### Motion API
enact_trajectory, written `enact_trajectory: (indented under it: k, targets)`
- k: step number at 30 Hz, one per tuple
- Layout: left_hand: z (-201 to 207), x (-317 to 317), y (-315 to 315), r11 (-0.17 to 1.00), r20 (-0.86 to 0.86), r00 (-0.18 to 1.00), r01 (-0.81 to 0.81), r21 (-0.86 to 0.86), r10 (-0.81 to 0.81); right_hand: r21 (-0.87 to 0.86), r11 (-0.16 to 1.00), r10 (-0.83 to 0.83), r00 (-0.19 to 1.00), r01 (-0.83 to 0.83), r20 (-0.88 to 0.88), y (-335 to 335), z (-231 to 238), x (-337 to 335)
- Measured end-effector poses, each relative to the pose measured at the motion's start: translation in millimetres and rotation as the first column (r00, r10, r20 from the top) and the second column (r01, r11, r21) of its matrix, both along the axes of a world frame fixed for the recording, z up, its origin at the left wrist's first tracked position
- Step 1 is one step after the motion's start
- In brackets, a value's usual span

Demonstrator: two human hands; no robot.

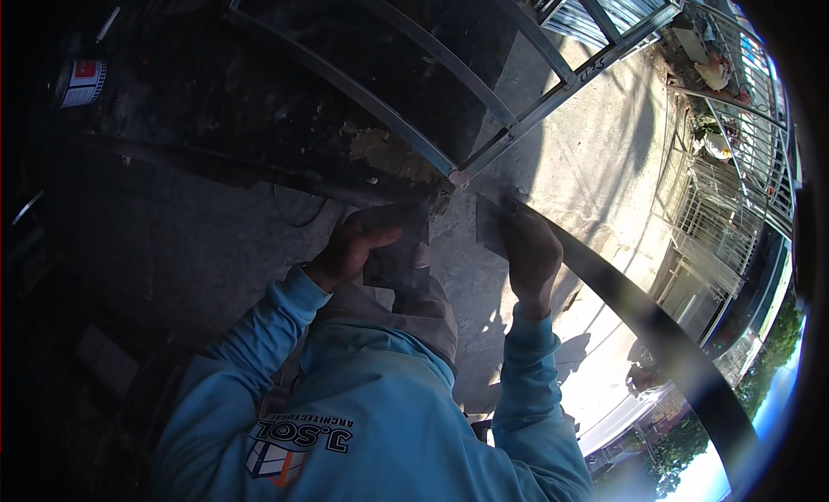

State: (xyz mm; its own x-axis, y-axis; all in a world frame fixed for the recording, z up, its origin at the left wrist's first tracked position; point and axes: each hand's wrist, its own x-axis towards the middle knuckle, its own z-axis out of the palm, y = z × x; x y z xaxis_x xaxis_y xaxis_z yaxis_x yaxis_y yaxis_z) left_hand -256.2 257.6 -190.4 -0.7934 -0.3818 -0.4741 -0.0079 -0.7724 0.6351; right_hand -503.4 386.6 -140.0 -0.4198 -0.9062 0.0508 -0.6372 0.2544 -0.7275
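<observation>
My left hand is closed on a dark flat plate, held in front of my body, with the thumb lying across it. Level with it, to the right, my right hand is a closed fist around a smaller dark flat piece that sticks out toward the left. A long dark strip runs from beside the right fist to the lower right; whether the fist grips it is hidden. Just beyond both hands lies the corner of a metal frame. Shade and haze blur the fingers.
The grey frame with curved bars rests over a dark worktable. A can with a printed label stands at the table's far left. Sunlit concrete floor spreads to the right, with metal grilles along its edge.
</observation>
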Motion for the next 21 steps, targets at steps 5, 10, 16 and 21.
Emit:
enact_trajectory:
  k: [5, 10, 16, 21]
  targets:
    - [-2.9, -6.2, -3.1, 0.997, 0.023, 1.0, 0.012, -0.076, -0.011, 0.032, 0.994, -0.107, 0.969, 0.102, 0.223, -5.0, 13.9, 22.8]
    - [1.6, -1.4, -6.3, 0.995, 0.086, 0.996, -0.008, -0.097, 0.017, 0.187, 0.966, -0.245, 0.87, 0.18, 0.428, -15.5, -17.7, 26.6]
    - [-9.3, 9.0, -7.1, 0.998, 0.064, 0.996, -0.059, -0.023, 0.061, 0.229, 0.937, -0.35, 0.748, 0.265, 0.564, -31.6, -40.2, 23.6]
    - [-8.8, 12.2, -5.7, 0.999, 0.094, 0.995, -0.033, -0.007, 0.033, 0.212, 0.945, -0.325, 0.785, 0.249, 0.528, -29.7, -43.1, 16.5]
